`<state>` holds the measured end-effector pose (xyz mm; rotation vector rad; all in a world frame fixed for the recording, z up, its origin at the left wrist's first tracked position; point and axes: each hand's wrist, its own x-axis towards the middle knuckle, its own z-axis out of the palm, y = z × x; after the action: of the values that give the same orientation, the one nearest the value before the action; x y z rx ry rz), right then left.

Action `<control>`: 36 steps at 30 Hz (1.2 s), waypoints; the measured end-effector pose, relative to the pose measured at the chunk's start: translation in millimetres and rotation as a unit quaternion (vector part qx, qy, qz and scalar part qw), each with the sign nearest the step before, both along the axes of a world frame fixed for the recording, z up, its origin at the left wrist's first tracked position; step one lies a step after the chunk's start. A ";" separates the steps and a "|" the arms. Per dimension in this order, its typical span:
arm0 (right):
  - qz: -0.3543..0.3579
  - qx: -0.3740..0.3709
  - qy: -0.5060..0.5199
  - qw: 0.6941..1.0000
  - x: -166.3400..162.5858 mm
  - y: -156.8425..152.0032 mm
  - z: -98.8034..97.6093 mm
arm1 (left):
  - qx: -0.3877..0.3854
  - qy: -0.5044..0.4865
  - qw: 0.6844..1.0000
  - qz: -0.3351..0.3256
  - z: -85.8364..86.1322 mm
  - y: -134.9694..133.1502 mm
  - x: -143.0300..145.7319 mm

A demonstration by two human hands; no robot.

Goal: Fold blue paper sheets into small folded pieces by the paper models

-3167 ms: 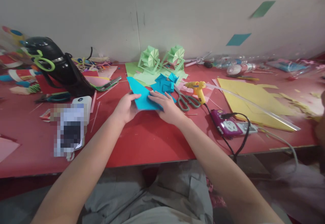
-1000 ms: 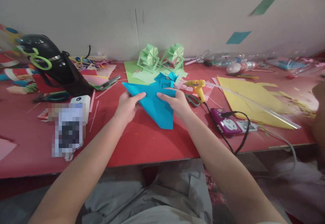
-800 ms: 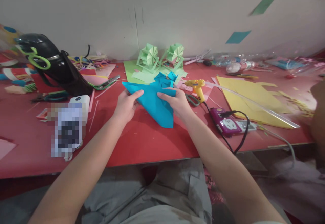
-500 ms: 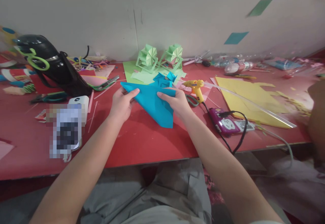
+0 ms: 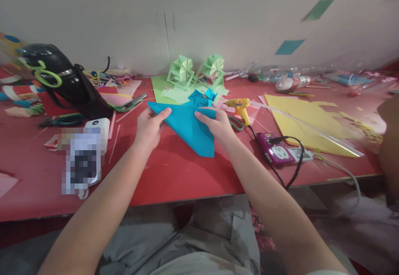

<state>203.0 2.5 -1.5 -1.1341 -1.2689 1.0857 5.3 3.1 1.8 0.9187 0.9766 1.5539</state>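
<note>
A folded sheet of blue paper [image 5: 190, 129] is held up over the red table, its point toward the left and its lower corner hanging down. My left hand [image 5: 151, 127] pinches the left part, thumb on top and fingers underneath. On the other side, my right hand [image 5: 218, 125] grips the upper right part the same way. Just behind the sheet lies a small folded blue paper piece [image 5: 202, 97]. Two light green paper wheel models [image 5: 181, 69] stand farther back on green paper [image 5: 158, 90].
A yellow glue gun [image 5: 241, 107] stands right of my right hand, near a purple power strip [image 5: 274, 150]. Yellow paper sheets [image 5: 299, 117] lie farther right. To the left are a black bottle holder [image 5: 71, 81] and a phone [image 5: 84, 158]. A person's arm [image 5: 389, 142] shows at the right edge.
Almost nothing differs. The blue paper's lower corner has shifted very slightly right, with both hands keeping their hold.
</note>
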 end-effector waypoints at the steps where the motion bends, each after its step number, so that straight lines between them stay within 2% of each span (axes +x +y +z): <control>1: 0.001 0.002 0.003 1.000 -0.1 0.1 -0.1 | -0.001 -0.001 1.000 0.003 0.0 -0.2 0.0; 8: 0.020 0.005 0.035 0.999 -0.1 0.8 -0.6 | -0.008 -0.002 1.000 0.017 2.1 -1.1 1.0; 19: 0.003 -0.005 0.030 1.000 0.1 -0.9 2.6 | 0.026 -0.003 0.999 0.025 9.0 0.5 -5.7; 28: 0.005 0.002 0.017 1.000 0.5 -1.5 3.8 | 0.017 0.000 0.999 0.044 10.0 1.4 -6.0; 36: 0.012 -0.004 0.052 0.999 1.7 2.6 0.1 | 0.017 -0.013 0.998 0.054 11.0 0.8 -5.3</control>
<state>204.7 5.1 -1.4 -1.0585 -1.1998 1.1534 0.0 3.9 12.9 0.8784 0.9985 1.6745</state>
